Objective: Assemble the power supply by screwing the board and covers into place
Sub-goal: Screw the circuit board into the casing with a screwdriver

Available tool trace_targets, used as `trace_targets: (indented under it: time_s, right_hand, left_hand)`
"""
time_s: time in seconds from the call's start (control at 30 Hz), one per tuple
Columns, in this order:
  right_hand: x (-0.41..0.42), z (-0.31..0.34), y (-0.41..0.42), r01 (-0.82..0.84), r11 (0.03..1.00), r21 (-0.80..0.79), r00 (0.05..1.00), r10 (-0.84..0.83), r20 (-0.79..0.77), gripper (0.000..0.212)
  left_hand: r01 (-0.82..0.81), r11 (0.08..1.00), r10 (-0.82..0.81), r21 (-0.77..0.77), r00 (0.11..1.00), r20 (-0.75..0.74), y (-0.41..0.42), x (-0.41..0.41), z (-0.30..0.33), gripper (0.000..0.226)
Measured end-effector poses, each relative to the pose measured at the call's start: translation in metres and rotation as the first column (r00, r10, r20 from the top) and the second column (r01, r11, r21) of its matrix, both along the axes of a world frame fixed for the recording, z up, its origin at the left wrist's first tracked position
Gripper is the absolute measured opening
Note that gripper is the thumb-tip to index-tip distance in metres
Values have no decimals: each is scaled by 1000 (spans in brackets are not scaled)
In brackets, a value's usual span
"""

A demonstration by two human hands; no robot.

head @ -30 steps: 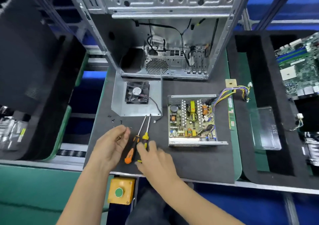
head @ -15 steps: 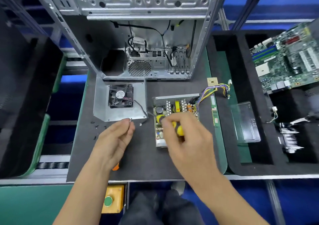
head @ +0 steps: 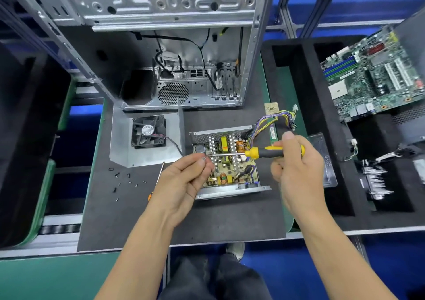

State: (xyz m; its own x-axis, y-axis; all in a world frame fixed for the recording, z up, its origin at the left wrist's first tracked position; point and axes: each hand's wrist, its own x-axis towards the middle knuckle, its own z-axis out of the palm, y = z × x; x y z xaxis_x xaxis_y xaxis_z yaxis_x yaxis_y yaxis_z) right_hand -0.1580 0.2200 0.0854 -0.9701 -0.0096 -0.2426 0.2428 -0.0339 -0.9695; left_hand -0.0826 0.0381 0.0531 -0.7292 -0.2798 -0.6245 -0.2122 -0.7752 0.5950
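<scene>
**Screw Meets Driver Above Open Power Supply**

A person's right hand (head: 296, 161) grips the black-and-yellow handle of a screwdriver (head: 264, 152), fingers curled round it and thumb up, holding the tool level with its shaft pointing left. The left hand (head: 186, 180) pinches a small silver screw (head: 203, 159) between thumb and fingertips, right at the driver's tip. Both hands hover over the power supply (head: 226, 161), which sits open on the dark mat (head: 230, 219) with its board (head: 230, 168) of coils and heat sinks exposed inside the metal tray. A bundle of coloured wires (head: 273, 121) runs from its far right corner toward the green edge of the work surface. Left of the unit lies the metal cover (head: 128, 148) with a black fan (head: 148, 131) mounted in it. Loose screws (head: 119, 182) are scattered on the mat near the cover, and a second screwdriver (head: 157, 180) with an orange handle lies partly hidden under the left wrist. Behind stands an open computer case (head: 174, 69); a motherboard (head: 372, 74) rests in a foam tray at right.
</scene>
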Motion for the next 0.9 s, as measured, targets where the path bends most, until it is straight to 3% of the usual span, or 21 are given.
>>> trace_targets:
  time_s: [0.27,0.5,0.77,0.9]
  right_hand:
    - [-2,-2,2,-63,998,-26,998,63,1,32]
    - [-8,7,3,-99,992,78,994,102,-27,38]
    - [-9,4,0,-197,953,-230,953,241,183,15]
    - [-11,-3,-2,-217,957,-191,952,251,177,17]
  left_hand:
    - [5,1000,-5,-31,1000,-12,1,-2,3,15]
    - [50,984,-54,-170,998,-16,0,1,1,15]
    - [3,971,-27,-238,995,-97,5,-2,5,16]
    - [45,967,-75,-249,991,-114,7,-2,5,16]
